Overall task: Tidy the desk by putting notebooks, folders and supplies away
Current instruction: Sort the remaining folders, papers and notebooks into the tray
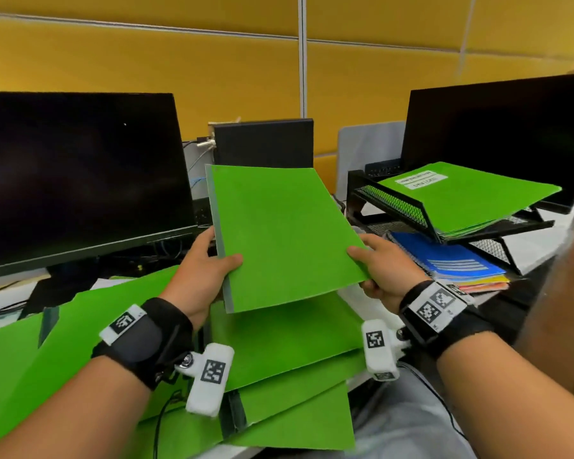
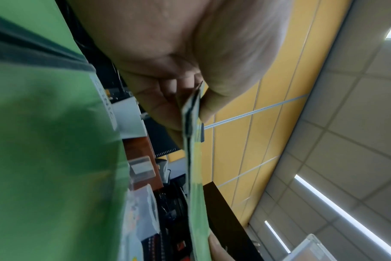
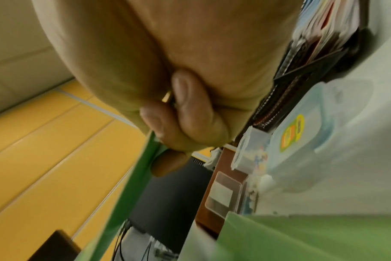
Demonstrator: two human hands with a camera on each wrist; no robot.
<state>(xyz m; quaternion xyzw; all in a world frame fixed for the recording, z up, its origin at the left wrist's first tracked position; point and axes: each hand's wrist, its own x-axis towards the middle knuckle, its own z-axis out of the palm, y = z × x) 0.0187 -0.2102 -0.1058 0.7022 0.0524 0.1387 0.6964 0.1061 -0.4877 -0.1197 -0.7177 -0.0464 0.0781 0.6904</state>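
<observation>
Two hands hold one green folder (image 1: 285, 233) up off the desk. Left hand (image 1: 199, 276) pinches its spine side, right hand (image 1: 383, 270) pinches the other edge. Its long side points away from the hands, far end tipped up. More green folders (image 1: 279, 369) lie under the hands.

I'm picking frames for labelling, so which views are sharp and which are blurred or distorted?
Head view: mostly sharp on the held folder and both hands, left hand, right hand; wide-angle bending at the edges, blurred shape at far right. Left wrist view: palm and near folders smeared, ceiling lights bright. Right wrist view: soft throughout, fingers close and unfocused.
</observation>
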